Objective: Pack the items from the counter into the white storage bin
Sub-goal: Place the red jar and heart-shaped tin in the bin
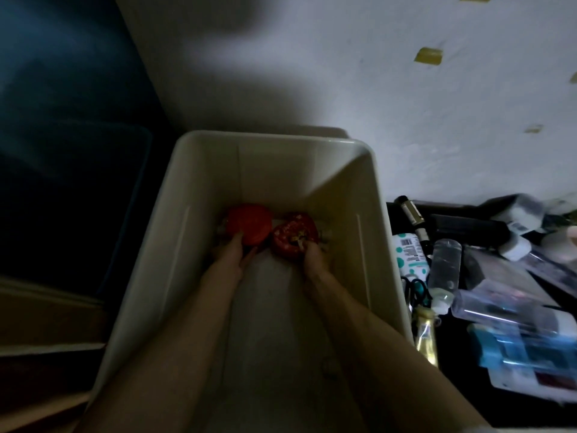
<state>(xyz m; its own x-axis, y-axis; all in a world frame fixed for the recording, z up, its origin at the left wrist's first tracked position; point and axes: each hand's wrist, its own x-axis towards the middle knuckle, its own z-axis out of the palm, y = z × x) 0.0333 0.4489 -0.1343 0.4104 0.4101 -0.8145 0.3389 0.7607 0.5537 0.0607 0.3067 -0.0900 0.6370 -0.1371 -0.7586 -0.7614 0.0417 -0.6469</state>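
Both of my arms reach down into the white storage bin (368,232). At its far end lie two red round items. My left hand (232,253) touches the plain red one (249,223) with straight fingers at its near edge. My right hand (315,254) curls round the near side of the red item with white spots (292,237). The light is dim and the fingertips are hard to make out.
To the right of the bin a dark counter (406,214) carries a clear bottle (445,264), a dotted wipes pack (409,251), a black tube (412,214), a yellow bottle (426,335), scissors (416,290) and clear plastic boxes (527,339). A dark blue bin (93,189) stands at the left.
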